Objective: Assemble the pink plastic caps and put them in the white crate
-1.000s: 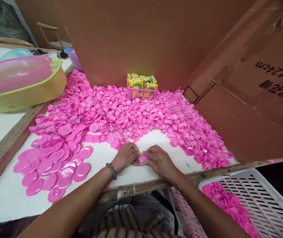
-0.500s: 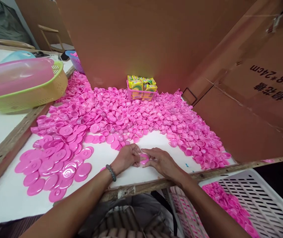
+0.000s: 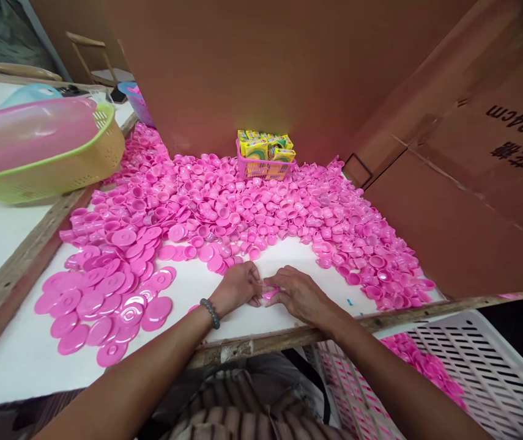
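Note:
Just above the white tabletop, my right hand grips a small pink plastic piece between thumb and fingers; its exact kind is partly hidden by them. My left hand, with a beaded bracelet at the wrist, is pinched closed right beside that piece. What its fingertips hold is too small to make out. Small pink toy cups lie heaped in an arc beyond both hands. Round pink toy plates are spread in an overlapping pile to the left of my left hand.
A pink basket of small yellow boxes stands at the back against cardboard. Green and pink baskets are on the left. A wooden edge runs along the front. Below right is a white crate with pink pieces.
My left fingers have drawn slightly away from the pink piece, which has tilted in my right hand. The whole view has shifted a little.

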Action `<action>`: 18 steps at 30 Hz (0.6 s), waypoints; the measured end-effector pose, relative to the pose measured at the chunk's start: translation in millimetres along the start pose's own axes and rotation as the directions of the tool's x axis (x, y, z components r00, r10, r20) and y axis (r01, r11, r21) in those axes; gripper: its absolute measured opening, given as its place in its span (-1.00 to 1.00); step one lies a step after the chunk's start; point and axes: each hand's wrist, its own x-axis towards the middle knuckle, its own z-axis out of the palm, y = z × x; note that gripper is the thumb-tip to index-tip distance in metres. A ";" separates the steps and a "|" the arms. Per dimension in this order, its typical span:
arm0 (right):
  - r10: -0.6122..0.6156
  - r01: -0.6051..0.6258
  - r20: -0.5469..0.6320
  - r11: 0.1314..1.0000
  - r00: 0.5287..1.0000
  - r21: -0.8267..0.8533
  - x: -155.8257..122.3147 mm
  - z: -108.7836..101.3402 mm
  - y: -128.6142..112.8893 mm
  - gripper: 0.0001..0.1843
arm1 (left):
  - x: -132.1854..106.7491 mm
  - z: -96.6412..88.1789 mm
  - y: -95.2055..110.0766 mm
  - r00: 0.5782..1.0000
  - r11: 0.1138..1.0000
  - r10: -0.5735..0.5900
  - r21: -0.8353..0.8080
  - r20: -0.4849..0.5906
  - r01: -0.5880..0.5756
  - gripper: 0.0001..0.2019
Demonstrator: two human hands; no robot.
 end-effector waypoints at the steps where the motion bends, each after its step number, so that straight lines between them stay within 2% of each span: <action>1: 0.026 -0.025 -0.022 1.000 0.999 0.011 -0.8 1.9 0.9 -0.94 | 0.9 -0.4 -1.2 1.000 1.000 0.010 -0.012 -0.002 -0.010 -0.69; 4: 0.130 -0.121 -0.098 0.988 0.987 0.092 -3.5 5.4 2.5 -0.79 | 2.0 -2.1 -3.5 0.998 0.997 0.065 -0.029 0.002 -0.065 -0.68; 6: 0.165 -0.146 -0.084 0.971 0.983 0.190 -5.2 5.0 1.9 -0.74 | 1.2 -3.2 -4.2 0.995 0.995 0.094 -0.026 0.029 -0.094 -0.68; 8: 0.144 -0.134 -0.018 0.953 0.989 0.270 -5.8 2.7 1.0 -0.74 | 0.7 -4.0 -5.0 0.994 0.995 0.098 -0.017 0.053 -0.097 -0.68; 11: 0.115 -0.125 0.050 0.948 0.992 0.294 -5.3 -1.0 1.1 -0.82 | 2.0 -4.0 -6.8 0.996 0.998 0.069 0.006 0.058 -0.069 -0.69; 15: 0.156 -0.156 0.025 0.942 0.987 0.298 -7.4 1.2 2.7 -0.82 | 4.0 -2.4 -8.1 0.997 0.996 0.067 0.057 0.050 -0.069 -0.71; 18: 0.213 -0.205 0.026 0.886 0.977 0.416 -8.1 8.0 -0.7 -0.82 | 2.1 -0.5 -7.7 0.995 0.995 0.077 0.065 0.060 -0.081 -0.72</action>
